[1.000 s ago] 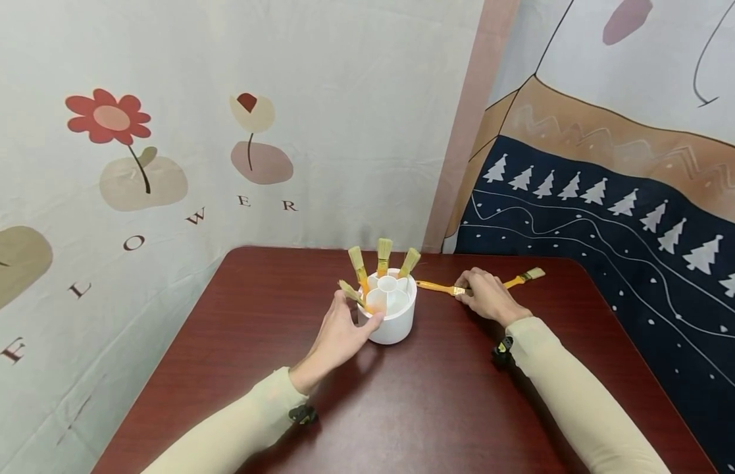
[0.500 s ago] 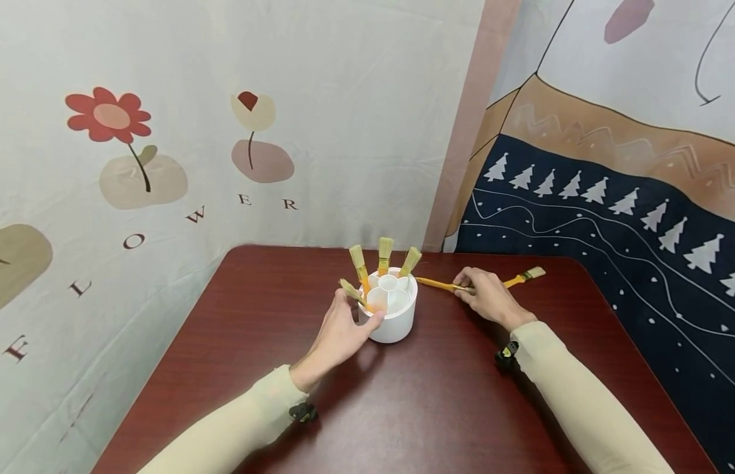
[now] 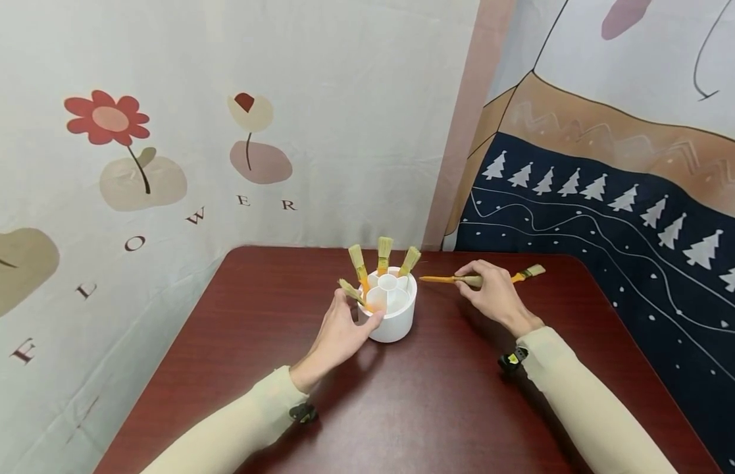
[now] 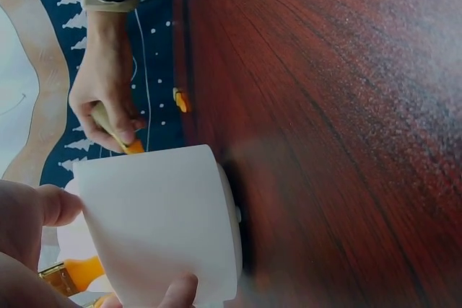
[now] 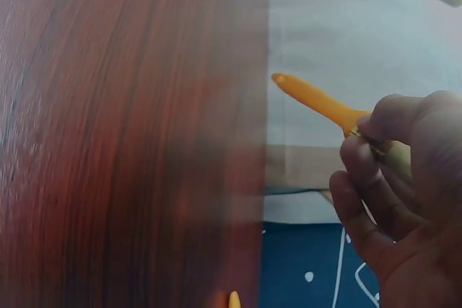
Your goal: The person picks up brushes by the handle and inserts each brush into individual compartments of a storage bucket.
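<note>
A white round organizer (image 3: 397, 326) divided into compartments stands on the table, with several paintbrushes (image 3: 384, 255) upright or leaning in it, bristles up. My left hand (image 3: 340, 334) grips its left side, thumb at the front rim. One leaning brush (image 3: 351, 289) passes right beside those fingers. To the right of the organizer, my right hand (image 3: 494, 295) pinches another paintbrush (image 5: 310, 97) near its metal band. Its orange handle points left at the organizer, while its pale bristles lie toward the palm. In the left wrist view, the white wall (image 4: 155, 214) hides part of that handle.
One more paintbrush (image 3: 530, 272) lies on the table behind the right hand, toward the back right. The dark red wooden table (image 3: 391, 408) ends at printed cloth hangings (image 3: 355, 131) at the back and on both sides.
The right hand has lifted the brush from the table and turned it, so its handle now lies level and the bristles show by the fingers. The left hand stays on the organizer.
</note>
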Demonstrator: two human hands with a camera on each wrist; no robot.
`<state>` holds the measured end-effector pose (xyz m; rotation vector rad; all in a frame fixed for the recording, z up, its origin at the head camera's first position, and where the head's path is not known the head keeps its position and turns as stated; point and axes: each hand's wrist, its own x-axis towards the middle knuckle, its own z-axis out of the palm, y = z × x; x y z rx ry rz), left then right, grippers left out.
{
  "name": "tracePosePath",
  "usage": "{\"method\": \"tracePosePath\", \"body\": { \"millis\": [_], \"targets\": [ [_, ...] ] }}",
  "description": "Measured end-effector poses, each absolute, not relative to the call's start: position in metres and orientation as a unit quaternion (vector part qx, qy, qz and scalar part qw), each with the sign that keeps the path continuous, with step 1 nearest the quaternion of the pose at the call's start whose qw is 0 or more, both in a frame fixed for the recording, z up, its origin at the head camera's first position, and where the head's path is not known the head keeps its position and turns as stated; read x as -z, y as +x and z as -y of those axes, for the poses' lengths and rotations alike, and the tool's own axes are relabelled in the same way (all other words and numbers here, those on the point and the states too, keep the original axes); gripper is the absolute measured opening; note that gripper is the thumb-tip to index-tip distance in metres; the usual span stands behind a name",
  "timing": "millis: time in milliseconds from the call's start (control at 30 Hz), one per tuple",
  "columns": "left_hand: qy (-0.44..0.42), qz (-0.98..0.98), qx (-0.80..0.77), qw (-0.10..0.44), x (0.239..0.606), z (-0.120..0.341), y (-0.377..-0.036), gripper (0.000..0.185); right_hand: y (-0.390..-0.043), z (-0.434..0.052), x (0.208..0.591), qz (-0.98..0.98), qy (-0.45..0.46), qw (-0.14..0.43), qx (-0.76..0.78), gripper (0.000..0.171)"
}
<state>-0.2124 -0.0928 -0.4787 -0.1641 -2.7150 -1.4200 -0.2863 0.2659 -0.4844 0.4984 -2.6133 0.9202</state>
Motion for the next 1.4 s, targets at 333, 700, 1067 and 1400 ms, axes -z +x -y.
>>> {"method": "tracePosePath", "body": {
  "millis": [333, 700, 1067, 1400],
  "targets": [
    [-0.051, 0.878, 0.475, 0.037, 0.480, 0.092, -0.213, 0.062, -0.271, -0.256, 0.466, 0.907, 0.163, 0.175, -0.347, 0.023],
    [-0.052, 0.878, 0.475, 0.037, 0.479, 0.092, -0.212, 0.061, -0.256, -0.248, 0.445, 0.886, 0.171, 0.208, -0.377, 0.027],
    [-0.055, 0.876, 0.477, 0.035, 0.479, 0.092, -0.213, 0.061, -0.243, -0.239, 0.427, 0.868, 0.187, 0.227, -0.399, 0.029],
    [-0.056, 0.873, 0.483, 0.035, 0.481, 0.092, -0.214, 0.061, -0.234, -0.232, 0.410, 0.857, 0.228, 0.243, -0.394, 0.033]
  ]
}}
